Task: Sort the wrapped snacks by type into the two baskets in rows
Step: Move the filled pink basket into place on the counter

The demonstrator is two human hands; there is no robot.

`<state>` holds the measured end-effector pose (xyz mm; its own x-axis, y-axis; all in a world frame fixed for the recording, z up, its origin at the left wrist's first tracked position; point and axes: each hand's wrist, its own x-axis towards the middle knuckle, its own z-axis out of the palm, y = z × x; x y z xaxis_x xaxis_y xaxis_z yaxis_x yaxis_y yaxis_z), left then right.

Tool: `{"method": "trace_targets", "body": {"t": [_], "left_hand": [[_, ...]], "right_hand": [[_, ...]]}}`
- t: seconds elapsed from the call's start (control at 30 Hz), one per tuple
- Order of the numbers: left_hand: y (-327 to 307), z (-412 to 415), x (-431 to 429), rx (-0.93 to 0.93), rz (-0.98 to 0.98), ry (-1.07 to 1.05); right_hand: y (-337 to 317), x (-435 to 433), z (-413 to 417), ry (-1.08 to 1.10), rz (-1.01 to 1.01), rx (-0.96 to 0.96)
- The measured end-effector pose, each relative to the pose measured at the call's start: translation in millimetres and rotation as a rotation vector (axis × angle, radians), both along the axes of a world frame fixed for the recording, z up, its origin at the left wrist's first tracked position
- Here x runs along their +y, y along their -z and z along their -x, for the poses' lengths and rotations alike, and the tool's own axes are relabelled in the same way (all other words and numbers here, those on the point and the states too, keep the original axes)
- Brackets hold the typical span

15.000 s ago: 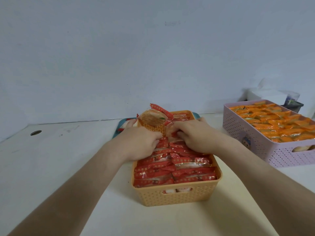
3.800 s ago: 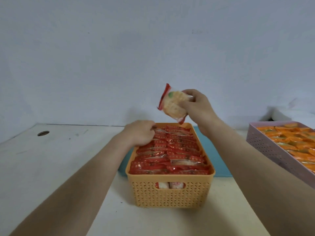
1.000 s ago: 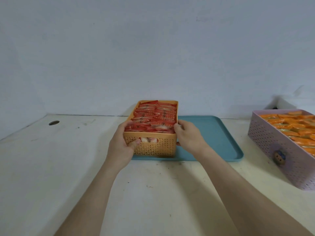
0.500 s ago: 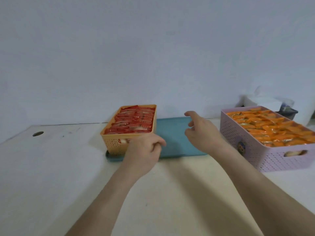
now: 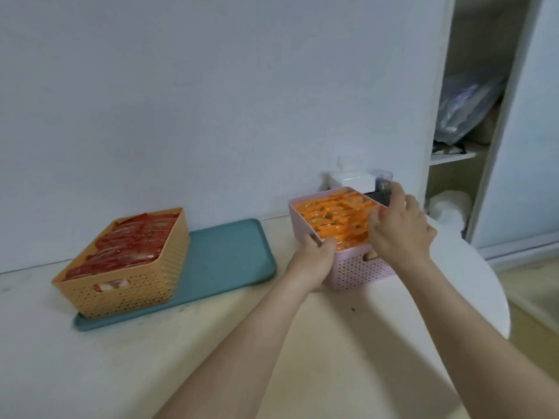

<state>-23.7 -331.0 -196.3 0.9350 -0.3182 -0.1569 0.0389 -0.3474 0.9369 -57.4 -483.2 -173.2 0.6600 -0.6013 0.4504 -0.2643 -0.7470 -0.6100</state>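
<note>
While left fingers [image 5: 329,244] grasp pink basket [image 5: 357,271], right fingers [image 5: 397,193] spread above, teal tray [image 5: 230,255] beside

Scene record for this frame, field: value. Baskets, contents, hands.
basket 1: orange plastic lattice basket, on left end of teal rectangular tray
contents 1: red-wrapped snacks in rows
basket 2: pink plastic lattice basket, on table, right of tray
contents 2: orange-wrapped snacks
left hand: grips pink basket's near-left corner
right hand: over its right rim; grip unclear

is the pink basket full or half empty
Full: orange-wrapped snacks fill the pink basket to its rim, lying in rows.
</note>
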Motion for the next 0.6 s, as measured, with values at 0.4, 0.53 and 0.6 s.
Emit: {"method": "trace_targets", "body": {"t": [0.4,0.53,0.6], "left_hand": [[-9,16,9,-0.457,-0.156,-0.140],[-18,10,39,-0.470,-0.109,-0.198],[-25,7,58,-0.448,-0.083,-0.228]], "right_hand": [[7,-30,14,-0.211,-0.853,0.060],[-12,-9,17,-0.440,-0.965,0.054],[-21,8,12,-0.517,-0.962,0.041]]}}
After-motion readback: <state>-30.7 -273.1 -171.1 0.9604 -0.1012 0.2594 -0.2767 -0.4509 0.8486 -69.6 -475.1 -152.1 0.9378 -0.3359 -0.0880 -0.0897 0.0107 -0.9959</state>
